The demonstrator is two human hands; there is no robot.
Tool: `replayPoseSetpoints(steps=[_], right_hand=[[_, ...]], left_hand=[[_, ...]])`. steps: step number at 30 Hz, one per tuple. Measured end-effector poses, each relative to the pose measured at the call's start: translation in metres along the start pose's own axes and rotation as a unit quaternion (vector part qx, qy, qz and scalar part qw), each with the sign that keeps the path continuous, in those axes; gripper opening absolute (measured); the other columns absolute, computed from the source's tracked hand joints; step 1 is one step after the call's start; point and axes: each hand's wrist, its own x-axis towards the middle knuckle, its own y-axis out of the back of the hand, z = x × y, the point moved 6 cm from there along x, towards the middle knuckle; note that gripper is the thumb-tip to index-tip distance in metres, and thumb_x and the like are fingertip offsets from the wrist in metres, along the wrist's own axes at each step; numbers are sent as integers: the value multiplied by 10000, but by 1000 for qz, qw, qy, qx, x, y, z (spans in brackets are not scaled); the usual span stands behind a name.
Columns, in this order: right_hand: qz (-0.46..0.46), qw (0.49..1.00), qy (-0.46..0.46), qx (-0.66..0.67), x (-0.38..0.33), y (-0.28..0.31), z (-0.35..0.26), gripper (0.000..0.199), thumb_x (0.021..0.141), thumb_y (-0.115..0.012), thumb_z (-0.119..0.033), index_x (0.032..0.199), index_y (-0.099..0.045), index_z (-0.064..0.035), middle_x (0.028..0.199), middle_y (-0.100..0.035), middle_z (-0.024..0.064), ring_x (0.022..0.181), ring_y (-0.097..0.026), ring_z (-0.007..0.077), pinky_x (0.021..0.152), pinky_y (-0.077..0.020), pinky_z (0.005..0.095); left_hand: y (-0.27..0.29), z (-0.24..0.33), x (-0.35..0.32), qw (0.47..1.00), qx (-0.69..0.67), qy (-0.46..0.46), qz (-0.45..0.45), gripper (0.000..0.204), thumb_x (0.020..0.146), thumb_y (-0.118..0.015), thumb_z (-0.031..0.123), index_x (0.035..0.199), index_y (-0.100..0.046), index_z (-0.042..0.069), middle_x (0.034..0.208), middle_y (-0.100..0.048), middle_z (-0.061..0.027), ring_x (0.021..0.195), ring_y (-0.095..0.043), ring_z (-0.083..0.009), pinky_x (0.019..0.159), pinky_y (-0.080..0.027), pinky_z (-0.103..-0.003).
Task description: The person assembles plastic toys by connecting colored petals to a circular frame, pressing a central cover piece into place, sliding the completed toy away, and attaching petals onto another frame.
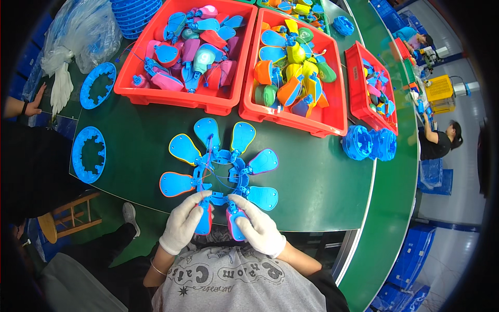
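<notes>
A blue plastic ring [242, 179] lies on the green table in front of me, with several blue petal-shaped pieces [206, 131] fanned out around it. Thin wires cross its open middle. My left hand [179, 224], in a white glove, is closed on a blue petal piece with a red edge [205, 219] at the ring's near side. Beside it, my gloved right hand [261, 229] grips a blue petal piece with a pink edge [237, 224]. Both held pieces point toward me, their inner ends close to the ring. The fingertips partly cover them.
Red bins of pink petal pieces [120, 93] and yellow-orange ones [250, 110] stand behind the ring, with another red bin [355, 86] at right. Toothed blue rings [78, 156] lie at left; blue round housings [357, 142] sit at right. A person's hand [34, 106] rests at far left.
</notes>
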Motion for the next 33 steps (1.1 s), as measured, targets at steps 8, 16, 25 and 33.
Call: replayPoseSetpoints(steps=[8, 16, 25, 33], right_hand=[[69, 997, 13, -13, 2, 4, 1, 452, 906, -500, -139, 1336, -421, -24, 1237, -531, 203, 1116, -549, 300, 956, -418, 340], [37, 986, 13, -165, 17, 1, -4, 432, 923, -484, -181, 1334, -419, -65, 1055, -602, 203, 889, -622, 330, 764, -498, 380], [67, 914, 26, -398, 22, 0, -14, 471, 911, -504, -334, 1323, -441, -113, 722, -619, 134, 537, -613, 280, 455, -481, 386], [92, 876, 10, -474, 17, 11, -41, 449, 850, -585, -367, 1228, -529, -130, 743, -590, 64, 548, -601, 219, 438, -461, 339]], left_hand=[[-2, 1, 6, 999, 46, -11, 3, 342, 956, -401, 116, 1257, -507, -9, 985, -633, -90, 895, -591, -129, 832, -461, -262], [1, 17, 10, 954, 274, -101, 60, 274, 906, -489, 117, 1142, -618, 62, 864, -635, -123, 735, -615, -217, 695, -485, -315], [-3, 38, 11, 911, 405, -61, 55, 267, 909, -499, 187, 1135, -622, 113, 867, -620, -147, 776, -612, -323, 676, -483, -405], [-8, 26, 18, 903, 418, -79, 62, 275, 927, -468, 208, 1151, -600, 119, 876, -626, -156, 792, -610, -345, 683, -480, -429]])
